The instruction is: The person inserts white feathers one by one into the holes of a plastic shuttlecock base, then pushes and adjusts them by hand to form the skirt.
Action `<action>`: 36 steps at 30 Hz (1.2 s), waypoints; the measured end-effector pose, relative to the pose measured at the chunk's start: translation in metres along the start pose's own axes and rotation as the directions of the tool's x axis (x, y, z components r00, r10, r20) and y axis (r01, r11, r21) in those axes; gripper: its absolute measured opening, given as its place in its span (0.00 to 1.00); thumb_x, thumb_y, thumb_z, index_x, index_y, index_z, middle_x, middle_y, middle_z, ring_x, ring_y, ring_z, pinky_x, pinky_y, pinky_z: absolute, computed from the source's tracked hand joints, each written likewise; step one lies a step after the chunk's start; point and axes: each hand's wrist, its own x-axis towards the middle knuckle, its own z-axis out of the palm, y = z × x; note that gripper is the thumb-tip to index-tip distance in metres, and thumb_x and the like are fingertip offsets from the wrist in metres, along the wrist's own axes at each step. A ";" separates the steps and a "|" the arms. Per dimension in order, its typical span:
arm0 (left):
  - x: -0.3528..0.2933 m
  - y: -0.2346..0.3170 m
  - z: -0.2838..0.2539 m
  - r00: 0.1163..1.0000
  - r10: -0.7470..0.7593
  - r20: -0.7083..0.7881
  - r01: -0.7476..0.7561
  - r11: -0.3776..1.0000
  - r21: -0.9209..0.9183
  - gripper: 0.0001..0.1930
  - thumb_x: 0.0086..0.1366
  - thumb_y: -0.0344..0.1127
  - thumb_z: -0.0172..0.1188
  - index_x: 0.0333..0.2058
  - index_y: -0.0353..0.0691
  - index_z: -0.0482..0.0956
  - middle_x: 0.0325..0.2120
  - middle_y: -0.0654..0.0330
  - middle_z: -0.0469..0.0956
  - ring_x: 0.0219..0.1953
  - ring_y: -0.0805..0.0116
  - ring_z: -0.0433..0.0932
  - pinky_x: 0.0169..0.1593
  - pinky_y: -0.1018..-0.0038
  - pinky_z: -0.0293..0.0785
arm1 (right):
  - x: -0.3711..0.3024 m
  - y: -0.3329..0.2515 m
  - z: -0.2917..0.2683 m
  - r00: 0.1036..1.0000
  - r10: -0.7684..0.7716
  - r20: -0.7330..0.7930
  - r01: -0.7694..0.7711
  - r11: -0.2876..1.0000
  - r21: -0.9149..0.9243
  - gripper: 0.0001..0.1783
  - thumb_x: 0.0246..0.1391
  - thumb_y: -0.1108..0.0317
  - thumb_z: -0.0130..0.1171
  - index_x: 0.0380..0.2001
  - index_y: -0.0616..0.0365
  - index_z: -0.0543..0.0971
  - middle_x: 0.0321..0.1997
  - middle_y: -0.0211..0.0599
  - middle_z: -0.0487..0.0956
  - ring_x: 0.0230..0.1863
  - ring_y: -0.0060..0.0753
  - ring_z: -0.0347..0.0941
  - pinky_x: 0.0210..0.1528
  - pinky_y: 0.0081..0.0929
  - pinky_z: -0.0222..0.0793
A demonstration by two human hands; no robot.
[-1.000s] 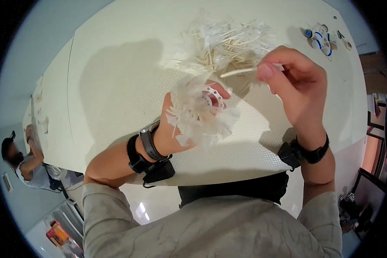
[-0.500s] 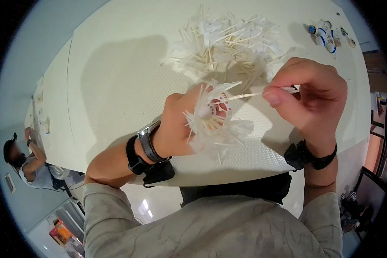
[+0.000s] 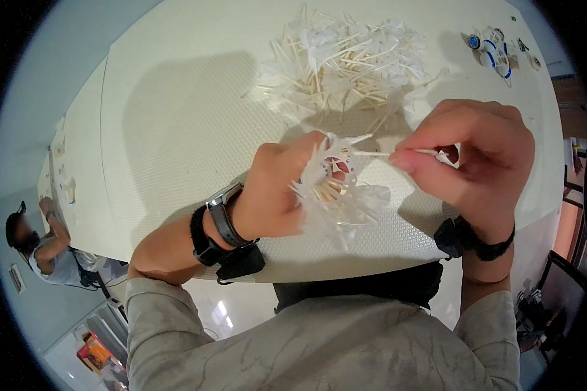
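My left hand point(image 3: 277, 186) is closed round a white round piece point(image 3: 338, 166) with small holes in its rim. Several white feathers point(image 3: 339, 218) fan out from it, their pale quill ends showing inside the ring. Thumb and fingers of my right hand point(image 3: 479, 159) pinch a single white feather point(image 3: 372, 154); its thin quill points left toward the rim of the round piece. Whether the quill tip touches the rim I cannot tell. Beyond both hands lies a loose heap of white feathers point(image 3: 346, 62) with pale quills, on the white textured tabletop point(image 3: 182, 124).
At the far right of the table lies a cluster of small round white and blue items point(image 3: 496, 55). Another person point(image 3: 42, 241) sits at the far left by the table. The table's curved near edge point(image 3: 306, 277) runs just in front of my body.
My right hand has shifted slightly right and nearer to me, the feather now lying more level. The round piece in my left hand has moved a little right and turned.
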 end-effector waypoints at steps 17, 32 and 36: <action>0.010 0.017 -0.009 0.974 0.167 0.150 -0.202 0.944 0.262 0.24 0.49 0.34 0.64 0.47 0.37 0.75 0.39 0.53 0.81 0.36 0.51 0.82 0.38 0.71 0.78 | -0.001 0.002 0.004 0.996 -0.050 0.079 0.056 0.995 -0.079 0.09 0.33 0.77 0.74 0.20 0.58 0.82 0.19 0.35 0.82 0.16 0.22 0.72 0.18 0.18 0.57; 0.005 0.011 -0.004 0.988 -0.076 0.135 0.078 0.997 -0.009 0.21 0.53 0.35 0.66 0.47 0.37 0.75 0.36 0.52 0.80 0.32 0.51 0.81 0.34 0.71 0.76 | 0.000 -0.006 0.004 0.998 -0.002 0.068 0.012 0.989 -0.149 0.06 0.40 0.77 0.71 0.19 0.58 0.82 0.18 0.33 0.82 0.15 0.20 0.73 0.18 0.17 0.59; 0.002 0.008 -0.007 0.987 -0.046 0.155 0.039 0.998 0.050 0.22 0.52 0.35 0.67 0.47 0.37 0.75 0.36 0.52 0.80 0.33 0.50 0.81 0.35 0.70 0.76 | 0.001 -0.004 0.003 0.997 -0.003 0.075 0.017 0.984 -0.176 0.05 0.41 0.76 0.71 0.19 0.58 0.82 0.18 0.32 0.81 0.15 0.20 0.73 0.18 0.17 0.58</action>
